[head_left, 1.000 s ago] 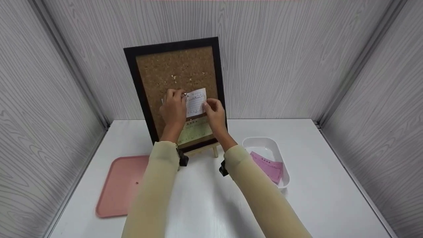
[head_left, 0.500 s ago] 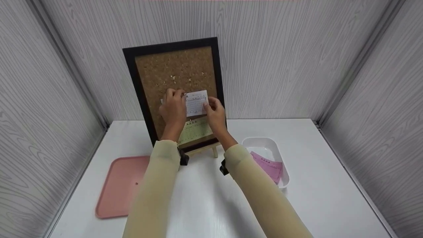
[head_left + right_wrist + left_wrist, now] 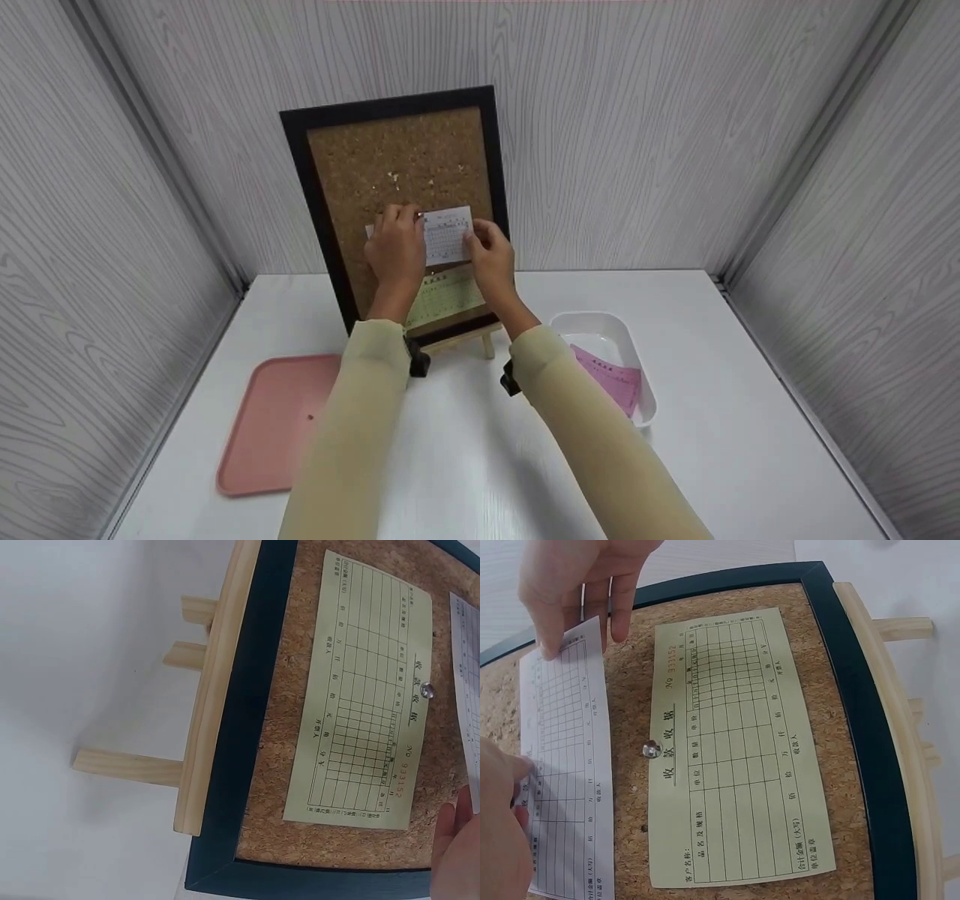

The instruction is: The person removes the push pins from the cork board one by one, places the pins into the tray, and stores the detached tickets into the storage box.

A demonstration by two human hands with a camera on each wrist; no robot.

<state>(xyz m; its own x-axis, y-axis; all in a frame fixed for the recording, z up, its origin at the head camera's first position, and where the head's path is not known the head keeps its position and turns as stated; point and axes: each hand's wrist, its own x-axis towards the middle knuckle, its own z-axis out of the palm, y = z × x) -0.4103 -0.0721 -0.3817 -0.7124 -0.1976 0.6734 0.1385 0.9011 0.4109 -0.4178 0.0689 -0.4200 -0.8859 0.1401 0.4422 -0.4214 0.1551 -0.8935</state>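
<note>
A white printed receipt slip (image 3: pixel 448 236) lies against the framed corkboard (image 3: pixel 397 150), slightly lifted at its right end in the left wrist view. The right hand (image 3: pixel 492 259) pinches that end between thumb and fingers. At the slip's upper middle, the left hand (image 3: pixel 397 251) pinches a small shiny push pin (image 3: pixel 421 215), mostly hidden by the fingers, and covers the slip's left part. Just below, a pale green receipt slip (image 3: pixel 735 757) is fixed to the cork by a clear push pin (image 3: pixel 652 749) at its upper middle.
The board leans on a wooden easel (image 3: pixel 210 712) on the white table. A pink tray (image 3: pixel 262 420) with a tiny object (image 3: pixel 310 417) on it lies at left. At right, a white dish (image 3: pixel 600 322) holds pink slips (image 3: pixel 615 382), partly behind the right sleeve.
The white slip's right end has come down slightly and straightened, with the right hand still pinching it. The left hand has barely shifted.
</note>
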